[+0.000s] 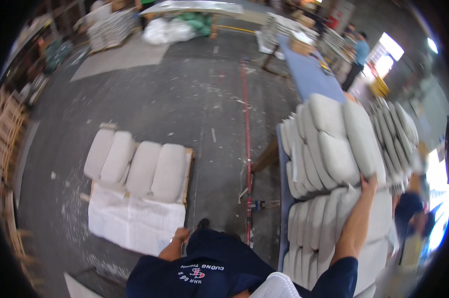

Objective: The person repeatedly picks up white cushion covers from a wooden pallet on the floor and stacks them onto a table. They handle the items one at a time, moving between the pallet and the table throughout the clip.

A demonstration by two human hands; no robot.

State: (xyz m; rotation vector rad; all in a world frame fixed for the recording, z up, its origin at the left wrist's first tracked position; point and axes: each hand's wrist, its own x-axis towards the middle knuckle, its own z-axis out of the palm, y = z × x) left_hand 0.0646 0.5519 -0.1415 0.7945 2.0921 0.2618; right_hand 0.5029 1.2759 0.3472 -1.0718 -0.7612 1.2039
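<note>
While the right hand (368,182) touches the near end of a pale cushion (362,136) on the blue table (309,72), its grip unclear, the left hand (182,233) hangs left of the table, fingers curled in.

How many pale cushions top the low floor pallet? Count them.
4, in a row: leftmost cushion, second cushion, third cushion, rightmost cushion; more may be hidden underneath.
</note>
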